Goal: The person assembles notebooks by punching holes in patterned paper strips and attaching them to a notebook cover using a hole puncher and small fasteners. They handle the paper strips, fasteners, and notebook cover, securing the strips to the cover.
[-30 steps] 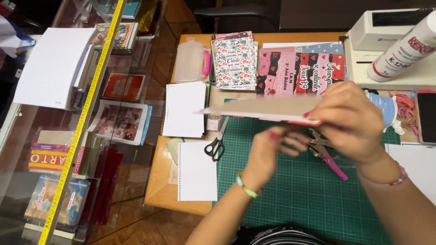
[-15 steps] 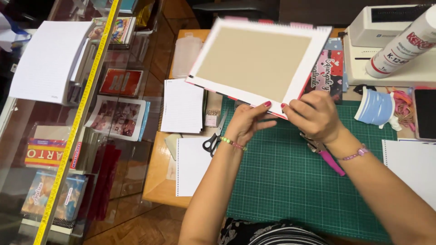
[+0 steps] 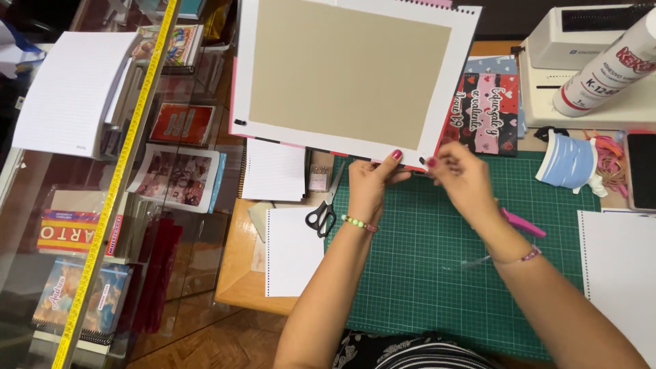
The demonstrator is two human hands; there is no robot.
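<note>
Holding the cover board up over my mat.
My left hand (image 3: 372, 183) and right hand (image 3: 461, 179) pinch the bottom edge of the cover board (image 3: 352, 72) above the green cutting mat (image 3: 437, 273).

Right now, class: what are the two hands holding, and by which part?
Both hands, left and right, hold the cover board by its lower edge, raised above the cutting mat.
</note>
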